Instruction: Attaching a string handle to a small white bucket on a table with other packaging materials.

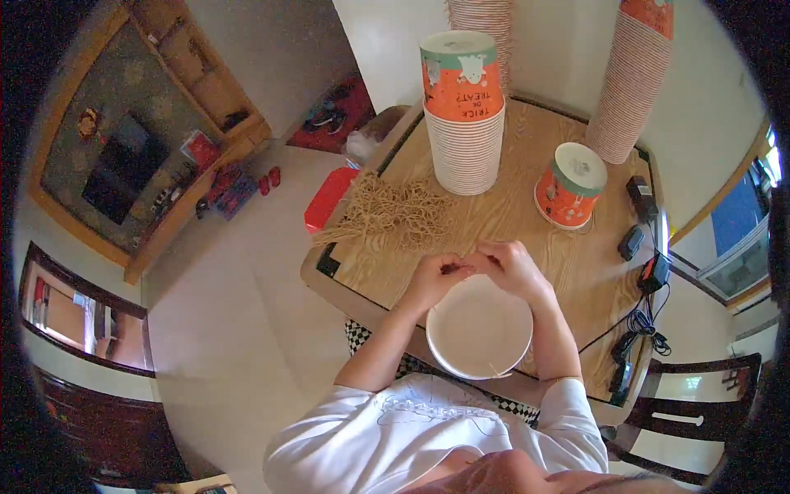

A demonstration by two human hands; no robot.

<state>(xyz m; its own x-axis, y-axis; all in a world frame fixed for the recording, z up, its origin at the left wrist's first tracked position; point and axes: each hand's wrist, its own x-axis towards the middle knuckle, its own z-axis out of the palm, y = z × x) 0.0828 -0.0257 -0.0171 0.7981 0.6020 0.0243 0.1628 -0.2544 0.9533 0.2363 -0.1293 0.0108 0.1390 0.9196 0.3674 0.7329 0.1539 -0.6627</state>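
Observation:
Close to my body at the table's near edge, a white paper bucket [480, 329] has its open mouth facing up. A short piece of tan cord [497, 372] pokes out at its near rim. My left hand [440, 278] and my right hand [512, 267] meet at the far rim, fingers bent and pinched together. What the fingertips hold is hidden. Beyond my left hand lies a loose heap of tan cords [395, 216]. An upside-down orange and green bucket [571, 186] stands on the table past my right hand.
Tall stacks of nested paper buckets stand at the back: one in the middle [467, 148], one behind it [485, 16], one at right [629, 90]. Black adapters and cables [640, 329] line the table's right edge. A red object [331, 198] sits beyond the left edge; a dark chair [691, 412] stands lower right.

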